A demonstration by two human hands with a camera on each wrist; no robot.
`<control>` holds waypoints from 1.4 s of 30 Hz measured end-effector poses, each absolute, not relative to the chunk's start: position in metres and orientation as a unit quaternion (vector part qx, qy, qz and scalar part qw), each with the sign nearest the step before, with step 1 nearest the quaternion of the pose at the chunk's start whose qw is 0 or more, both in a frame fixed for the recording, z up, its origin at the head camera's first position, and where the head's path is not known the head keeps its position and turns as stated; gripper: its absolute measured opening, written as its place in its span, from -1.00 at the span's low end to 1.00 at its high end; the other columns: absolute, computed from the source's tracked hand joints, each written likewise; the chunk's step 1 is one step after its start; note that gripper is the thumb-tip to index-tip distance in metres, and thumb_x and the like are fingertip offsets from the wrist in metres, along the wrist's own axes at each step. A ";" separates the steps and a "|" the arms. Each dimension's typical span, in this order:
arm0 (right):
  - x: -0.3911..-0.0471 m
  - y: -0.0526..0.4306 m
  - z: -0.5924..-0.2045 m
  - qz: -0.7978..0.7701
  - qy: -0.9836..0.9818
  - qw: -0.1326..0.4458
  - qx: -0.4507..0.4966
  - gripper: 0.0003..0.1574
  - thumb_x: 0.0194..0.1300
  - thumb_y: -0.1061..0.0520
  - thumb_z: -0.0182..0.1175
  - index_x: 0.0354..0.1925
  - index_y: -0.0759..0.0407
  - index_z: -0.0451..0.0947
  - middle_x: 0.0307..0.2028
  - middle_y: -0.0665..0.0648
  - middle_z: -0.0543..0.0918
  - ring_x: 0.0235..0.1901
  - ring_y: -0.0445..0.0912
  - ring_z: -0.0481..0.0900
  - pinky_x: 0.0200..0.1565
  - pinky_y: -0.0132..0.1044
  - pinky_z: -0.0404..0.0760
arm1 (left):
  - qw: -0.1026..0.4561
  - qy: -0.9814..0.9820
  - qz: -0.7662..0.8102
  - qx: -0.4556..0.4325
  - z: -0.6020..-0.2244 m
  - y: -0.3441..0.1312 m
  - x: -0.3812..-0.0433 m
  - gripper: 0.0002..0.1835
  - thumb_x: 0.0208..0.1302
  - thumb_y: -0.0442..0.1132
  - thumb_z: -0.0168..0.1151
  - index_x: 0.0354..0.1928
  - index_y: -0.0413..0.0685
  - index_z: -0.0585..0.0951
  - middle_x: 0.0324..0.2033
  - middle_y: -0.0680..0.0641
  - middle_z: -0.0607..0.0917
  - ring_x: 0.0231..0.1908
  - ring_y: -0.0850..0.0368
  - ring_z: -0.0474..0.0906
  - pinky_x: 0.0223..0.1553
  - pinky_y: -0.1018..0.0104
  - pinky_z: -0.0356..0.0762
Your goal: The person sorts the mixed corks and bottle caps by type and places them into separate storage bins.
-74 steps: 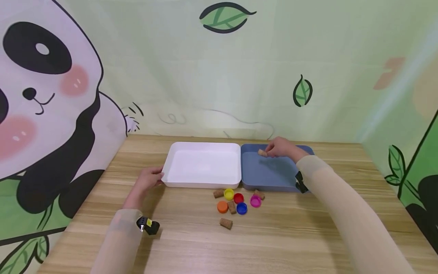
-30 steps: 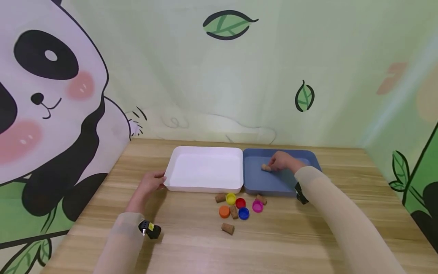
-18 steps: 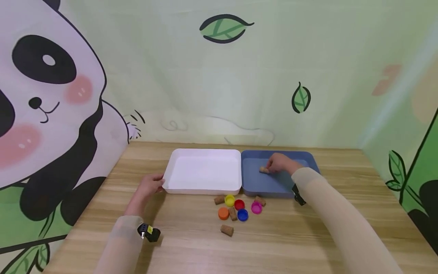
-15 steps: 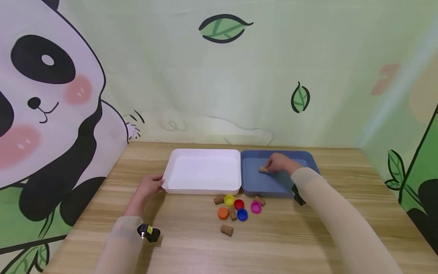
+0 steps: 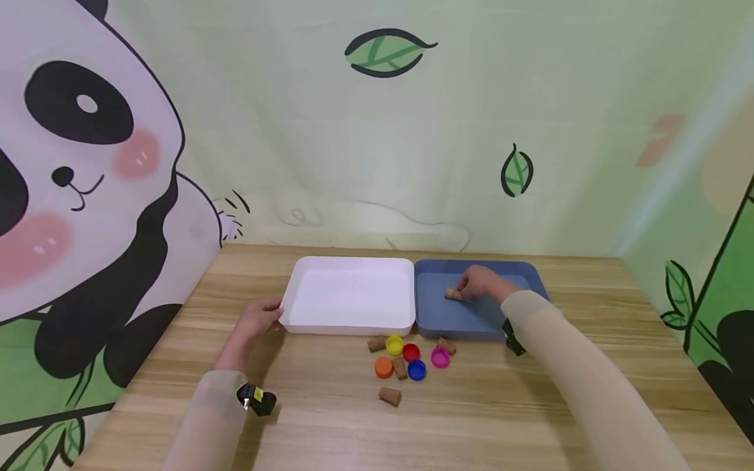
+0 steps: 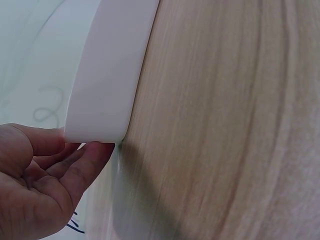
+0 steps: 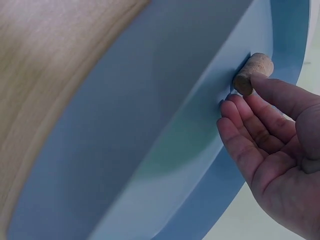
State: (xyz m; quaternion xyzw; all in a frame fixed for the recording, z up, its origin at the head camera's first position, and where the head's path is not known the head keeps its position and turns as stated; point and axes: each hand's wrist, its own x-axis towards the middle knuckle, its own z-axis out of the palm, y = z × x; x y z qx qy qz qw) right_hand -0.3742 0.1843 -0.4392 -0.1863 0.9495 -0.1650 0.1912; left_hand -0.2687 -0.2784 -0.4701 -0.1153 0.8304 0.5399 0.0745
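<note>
In the head view my right hand point(image 5: 480, 281) is inside the blue tray point(image 5: 432, 328), its thumb and fingers pinching a cork point(image 5: 453, 294). The right wrist view shows that cork point(image 7: 256, 72) lying on its side at the tray floor, the thumb against its near end; the other fingers curl loosely beside it. At the left, my left hand point(image 5: 256, 316) grips the side of the white tray point(image 5: 349, 329). Seen from the left wrist, the thumb is at the white tray's point(image 6: 107, 75) rim and the other fingertips are against its end wall.
In front of the trays lie several corks, one nearest me point(image 5: 390, 396). Among them are plastic caps: a yellow cap point(image 5: 394, 345), red cap point(image 5: 411, 352), orange cap point(image 5: 383, 367), blue cap point(image 5: 416, 369) and pink cap point(image 5: 440, 356). A panda-printed backdrop point(image 5: 377, 163) stands behind the table.
My right hand has lowered the cork from above the blue tray down to its floor, then stayed nearly still. The left hand keeps its hold on the white tray. The head view has shifted slightly.
</note>
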 end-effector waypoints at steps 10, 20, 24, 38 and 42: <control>-0.362 0.186 -0.420 -0.152 0.952 0.198 -0.175 -0.54 0.36 0.23 0.18 0.14 0.48 0.61 0.09 0.43 0.70 0.01 0.15 0.71 0.08 -0.06 0.75 | 0.070 0.824 0.549 -0.118 -0.474 -0.279 -0.270 -0.53 0.49 -0.49 0.03 0.37 -0.55 0.34 0.29 -0.59 0.44 -0.34 0.33 0.58 -0.29 0.57 0.62; -0.357 0.198 -0.404 -0.185 0.945 0.195 -0.187 -0.50 0.46 0.16 0.15 0.21 0.49 0.55 0.13 0.44 0.67 0.07 0.21 0.69 0.12 0.00 0.73 | 0.071 0.818 0.558 -0.120 -0.474 -0.278 -0.269 -0.53 0.49 -0.50 0.01 0.37 -0.56 0.33 0.28 -0.59 0.45 -0.36 0.35 0.56 -0.31 0.59 0.60; -0.354 0.202 -0.396 -0.195 0.943 0.186 -0.196 -0.51 0.48 0.15 0.14 0.21 0.48 0.55 0.10 0.43 0.69 0.02 0.19 0.69 0.11 0.03 0.72 | 0.072 0.820 0.556 -0.117 -0.473 -0.277 -0.269 -0.53 0.50 -0.49 0.00 0.38 -0.56 0.32 0.31 -0.59 0.41 -0.31 0.33 0.58 -0.27 0.59 0.61; -0.337 0.207 -0.380 -0.239 0.940 0.138 -0.201 -0.57 0.48 0.16 0.16 0.13 0.46 0.60 0.02 0.41 0.74 -0.03 0.18 0.70 0.04 0.02 0.73 | 0.077 0.830 0.540 -0.115 -0.468 -0.276 -0.267 -0.53 0.51 -0.48 0.00 0.38 -0.56 0.31 0.31 -0.58 0.41 -0.28 0.30 0.58 -0.26 0.58 0.59; -0.332 0.208 -0.377 -0.246 0.939 0.124 -0.205 -0.59 0.48 0.15 0.16 0.12 0.43 0.62 0.02 0.40 0.74 0.00 0.19 0.69 0.07 0.05 0.71 | 0.080 0.832 0.536 -0.118 -0.467 -0.276 -0.266 -0.52 0.52 -0.46 0.00 0.39 -0.53 0.31 0.33 -0.57 0.41 -0.25 0.28 0.59 -0.24 0.58 0.59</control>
